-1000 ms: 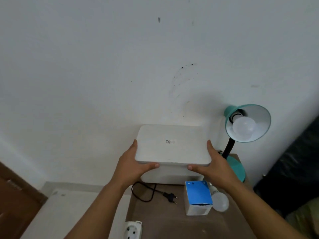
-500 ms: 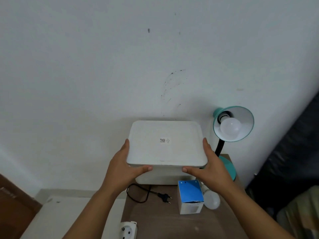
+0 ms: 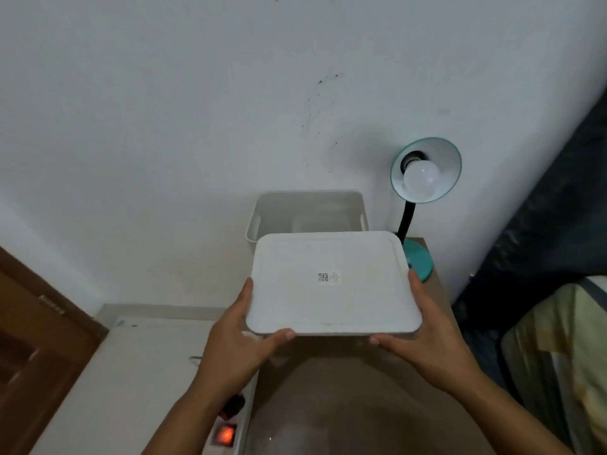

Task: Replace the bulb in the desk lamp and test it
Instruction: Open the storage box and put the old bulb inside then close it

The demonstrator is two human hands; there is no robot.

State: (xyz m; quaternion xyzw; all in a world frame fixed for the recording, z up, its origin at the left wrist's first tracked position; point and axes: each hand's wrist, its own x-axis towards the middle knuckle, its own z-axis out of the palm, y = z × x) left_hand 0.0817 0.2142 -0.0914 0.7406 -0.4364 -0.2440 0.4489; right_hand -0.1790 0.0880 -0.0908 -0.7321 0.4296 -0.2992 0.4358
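I hold a white plastic lid with a small QR sticker between both hands, lifted off and in front of the white storage box by the wall. My left hand grips its left edge and my right hand its right edge. The box stands uncovered behind the lid. At the right a teal desk lamp with a black neck has a white bulb in its shade, unlit. The lid hides the table surface under it.
The brown table carries the box and lamp. A power strip with a glowing red switch lies at the table's left edge. A white surface sits lower left, a brown door far left, dark fabric and bedding at the right.
Both hands have lifted the lid off the box and drawn it toward me, uncovering the box. The view has tilted downward, and the blue carton and loose bulb are now hidden.
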